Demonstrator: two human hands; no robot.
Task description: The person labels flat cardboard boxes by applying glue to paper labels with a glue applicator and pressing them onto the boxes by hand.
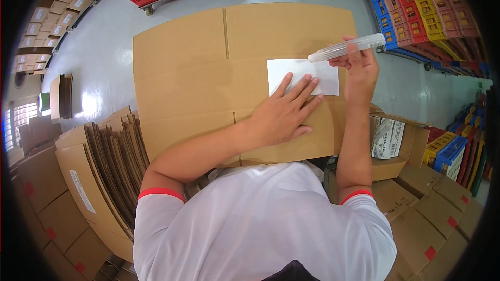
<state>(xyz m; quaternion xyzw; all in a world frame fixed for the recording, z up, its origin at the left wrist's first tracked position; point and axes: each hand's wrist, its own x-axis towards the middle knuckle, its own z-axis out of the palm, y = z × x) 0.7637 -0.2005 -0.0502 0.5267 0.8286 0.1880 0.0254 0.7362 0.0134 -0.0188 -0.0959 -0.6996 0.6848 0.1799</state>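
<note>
Right hand [359,70] grips tube [339,50] near white paper [328,79]

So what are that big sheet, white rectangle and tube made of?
The big sheet looks like matt cardboard, given its brown face and cut slots. The white rectangle is probably paper: thin, flat, dull. The tube in the right hand seems glossy plastic, being see-through; glass is possible.

Left hand [284,114]: spread flat on white paper [300,66]
Right hand [360,70]: grips clear tube [338,50], tip by paper's far edge
Cardboard [187,62]: flat under paper
Crates [409,10]: stacked far right
</note>
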